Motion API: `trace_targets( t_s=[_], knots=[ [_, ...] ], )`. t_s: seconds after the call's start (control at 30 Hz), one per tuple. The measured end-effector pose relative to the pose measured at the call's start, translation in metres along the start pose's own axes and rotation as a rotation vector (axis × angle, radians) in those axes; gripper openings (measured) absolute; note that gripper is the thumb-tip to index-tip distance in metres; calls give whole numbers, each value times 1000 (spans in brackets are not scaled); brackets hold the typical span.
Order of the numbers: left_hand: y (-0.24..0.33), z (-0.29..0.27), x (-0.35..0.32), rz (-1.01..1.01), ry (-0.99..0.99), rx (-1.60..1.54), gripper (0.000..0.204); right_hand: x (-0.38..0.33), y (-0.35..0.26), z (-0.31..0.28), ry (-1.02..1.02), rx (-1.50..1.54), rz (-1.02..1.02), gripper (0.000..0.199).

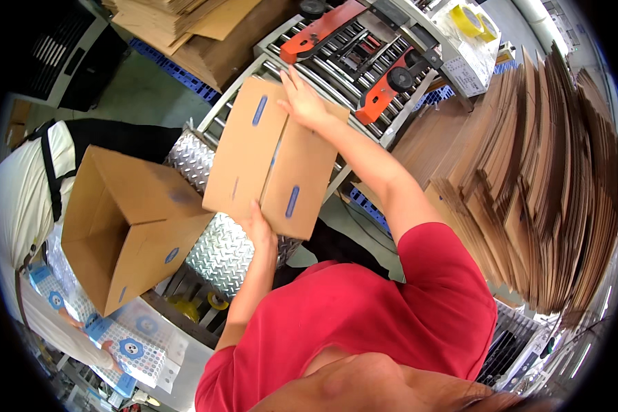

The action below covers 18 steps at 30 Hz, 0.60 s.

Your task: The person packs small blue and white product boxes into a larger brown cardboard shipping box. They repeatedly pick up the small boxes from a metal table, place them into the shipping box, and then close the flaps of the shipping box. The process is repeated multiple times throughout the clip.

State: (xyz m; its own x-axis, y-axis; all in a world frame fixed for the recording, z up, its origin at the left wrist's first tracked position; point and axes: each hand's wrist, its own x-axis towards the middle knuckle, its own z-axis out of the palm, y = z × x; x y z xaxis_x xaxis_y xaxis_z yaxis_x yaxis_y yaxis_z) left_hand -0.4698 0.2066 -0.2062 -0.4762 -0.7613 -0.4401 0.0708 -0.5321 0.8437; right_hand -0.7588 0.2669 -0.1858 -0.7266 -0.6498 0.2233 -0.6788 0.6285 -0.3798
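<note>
The closed cardboard box (271,158) lies with its broad flapped face turned up toward the person, resting at the near end of the roller conveyor (336,58) where it meets the diamond-plate metal ramp (220,250). Its long axis runs from the lower right corner near the person's chest up and away toward the rollers, tilted a little to the left, with the centre seam between the two flaps following that same line. The left hand (259,230) grips the near edge of the box from below, fingers curled under it and the forearm rising almost straight up from the red shirt. The right hand (302,103) lies flat and spread on the far end of the top face, palm down, pressing rather than clutching, with the arm stretched out nearly straight and the elbow only slightly bent. Just to the left, an open cardboard box (127,226) stands tipped on the ramp, its mouth facing left, beside another person in a white top. Stacks of flattened cartons (529,192) lean at the right.
</note>
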Motion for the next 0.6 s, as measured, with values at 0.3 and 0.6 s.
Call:
trace_targets(
  t_s=[0.3,0.6],
  knots=[
    [-31,280,109,98,-65,353,97,18,109,-47,-55,-223,-34,59],
    [-79,184,110,-29,-807,626,55,-160,-14,-110,3,340,-33,36]
  ],
)
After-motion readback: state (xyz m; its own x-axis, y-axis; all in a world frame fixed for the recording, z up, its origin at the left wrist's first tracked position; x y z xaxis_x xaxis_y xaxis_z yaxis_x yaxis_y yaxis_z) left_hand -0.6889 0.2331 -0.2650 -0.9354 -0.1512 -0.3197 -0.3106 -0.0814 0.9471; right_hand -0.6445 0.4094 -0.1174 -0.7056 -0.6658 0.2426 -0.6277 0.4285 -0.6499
